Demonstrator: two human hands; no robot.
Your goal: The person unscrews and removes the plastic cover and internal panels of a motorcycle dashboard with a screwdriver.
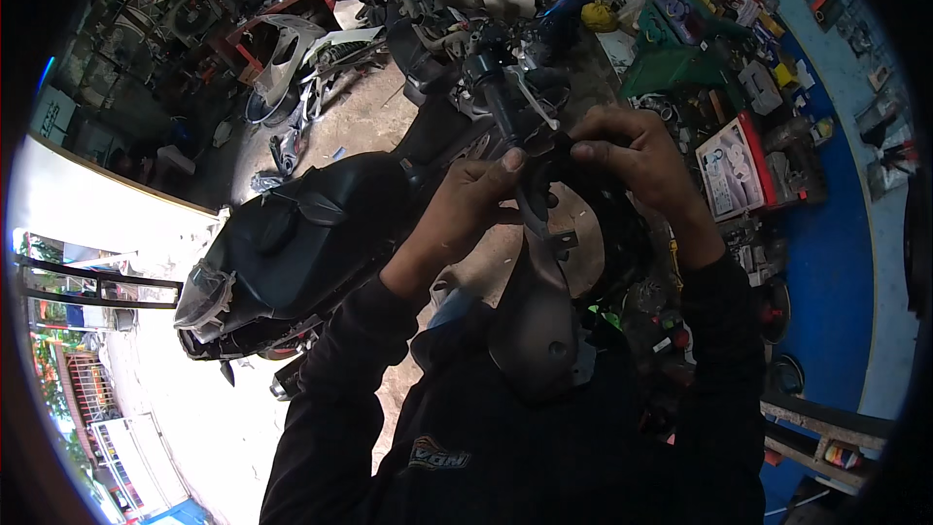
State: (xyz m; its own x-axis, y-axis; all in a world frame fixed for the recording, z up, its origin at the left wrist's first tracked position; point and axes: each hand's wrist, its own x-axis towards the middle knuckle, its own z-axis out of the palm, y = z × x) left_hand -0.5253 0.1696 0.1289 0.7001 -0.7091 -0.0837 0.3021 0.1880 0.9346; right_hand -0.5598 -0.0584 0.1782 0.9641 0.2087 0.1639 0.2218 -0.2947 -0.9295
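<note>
I see a dark grey plastic cover (539,316) in front of me, matt and plain. The scooter (301,233) to the left is black, its seat a flat black too. My sleeves are black, with a small orange and white patch on the chest. On the right the wall (841,233) is bright blue below, pale above. Far right lies a green tray (680,68), far centre a yellow lump (600,16), and a red-edged white box (736,167).

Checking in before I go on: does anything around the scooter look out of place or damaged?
Yes. The scooter is partly stripped: loose body panels lie on the floor beyond it. Both hands, left and right, grip a detached dark cover.
</note>
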